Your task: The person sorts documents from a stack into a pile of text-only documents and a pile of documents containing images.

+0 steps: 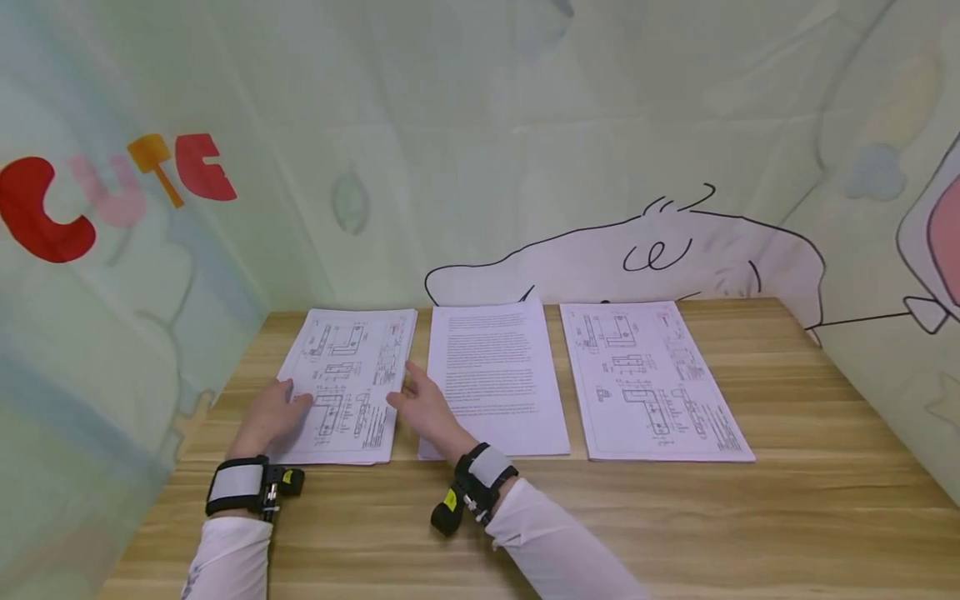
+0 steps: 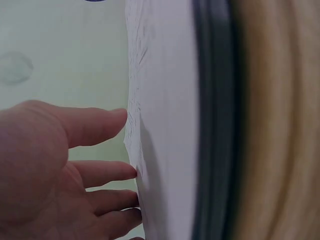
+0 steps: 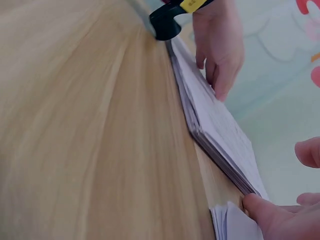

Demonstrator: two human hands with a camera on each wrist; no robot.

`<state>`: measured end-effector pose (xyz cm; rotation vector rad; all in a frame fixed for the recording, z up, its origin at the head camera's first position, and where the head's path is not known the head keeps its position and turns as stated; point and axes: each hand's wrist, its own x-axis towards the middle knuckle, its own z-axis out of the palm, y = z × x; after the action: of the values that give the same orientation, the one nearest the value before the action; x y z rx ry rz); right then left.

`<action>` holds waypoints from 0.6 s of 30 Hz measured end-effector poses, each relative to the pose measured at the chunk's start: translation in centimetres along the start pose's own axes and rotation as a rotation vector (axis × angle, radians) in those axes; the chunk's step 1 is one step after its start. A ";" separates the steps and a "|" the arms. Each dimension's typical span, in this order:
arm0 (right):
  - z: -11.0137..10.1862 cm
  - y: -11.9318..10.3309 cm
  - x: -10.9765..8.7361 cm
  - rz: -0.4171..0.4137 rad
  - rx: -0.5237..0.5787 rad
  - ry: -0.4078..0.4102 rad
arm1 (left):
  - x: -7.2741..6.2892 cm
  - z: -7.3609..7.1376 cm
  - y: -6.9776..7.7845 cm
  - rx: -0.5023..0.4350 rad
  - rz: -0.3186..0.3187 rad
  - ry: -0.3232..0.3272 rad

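A stack of paper [image 1: 347,379] printed with technical drawings lies at the left of the table, between both hands. My left hand [image 1: 270,415] is at its left edge, thumb over the top sheet. In the left wrist view, the straight fingers [image 2: 107,172] meet the side of the stack. At the stack's right edge is my right hand [image 1: 433,415], with relaxed fingers. In the right wrist view one of its fingertips [image 3: 254,201] is right at the stack's corner, close beside the middle stack of text pages [image 1: 491,375].
Another stack of drawings [image 1: 652,379] lies at the right on the wooden table [image 1: 600,517]. A printed fabric backdrop [image 1: 480,150] stands behind the table and along its sides. Both wrists wear black straps with small devices.
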<state>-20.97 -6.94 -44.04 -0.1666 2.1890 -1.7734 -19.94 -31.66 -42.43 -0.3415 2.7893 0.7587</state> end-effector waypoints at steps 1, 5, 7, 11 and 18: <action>0.0 0.0 0.1 0.013 0.029 0.006 | 0.0 0.1 0.0 0.010 0.004 -0.002; 0.1 0.1 0.3 0.085 0.179 0.005 | -0.1 0.2 0.3 0.061 0.022 -0.010; 0.0 0.1 0.3 0.114 0.252 -0.001 | -0.3 0.3 0.5 0.071 0.021 -0.015; -0.2 0.1 0.4 0.142 0.302 -0.008 | -0.6 0.3 1.1 0.077 0.026 -0.020; -0.3 0.0 0.5 0.168 0.279 0.017 | -0.8 0.6 1.5 0.067 0.053 -0.021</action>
<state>-21.54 -6.75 -44.09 0.0946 1.8778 -1.9616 -19.57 -29.98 -41.97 -0.2464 2.8060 0.6749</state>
